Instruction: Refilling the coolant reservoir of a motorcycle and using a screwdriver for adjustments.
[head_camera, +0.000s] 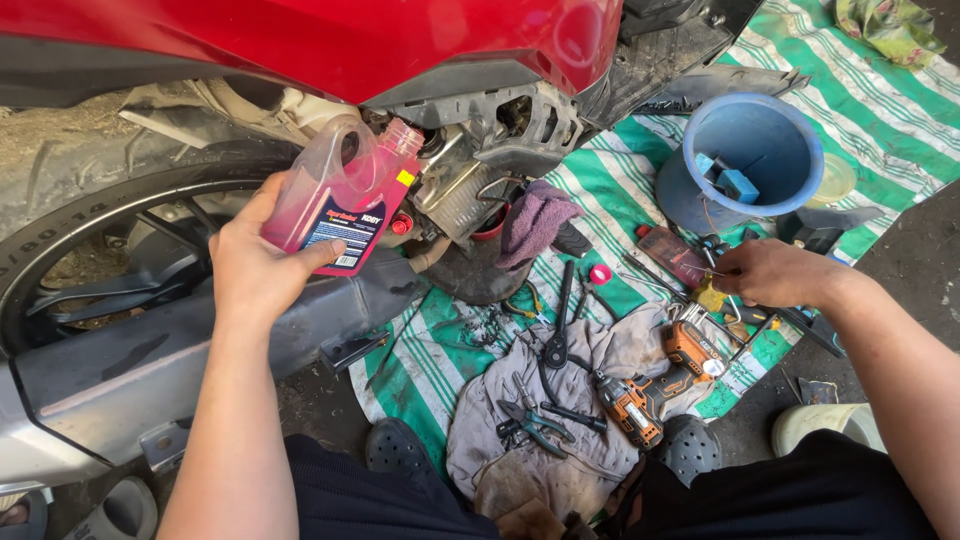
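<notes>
My left hand (255, 262) grips a clear plastic bottle of pink fluid (340, 195), tilted with its neck against the engine area (470, 170) of a red scooter (330, 40). My right hand (775, 272) reaches out over the tools on the striped mat (600, 190), with its fingertips at a small yellowish part (710, 295); whether it grips that part I cannot tell. A pink cap (600, 274) lies on the mat between the two hands.
The rear wheel (70, 230) and grey exhaust (150, 350) fill the left. A blue bucket (750, 150), a purple rag (535, 220), pliers (557, 320), an orange cordless driver (655, 385) and a grey cloth (560, 440) lie on the mat. My sandalled feet (400, 445) rest at its near edge.
</notes>
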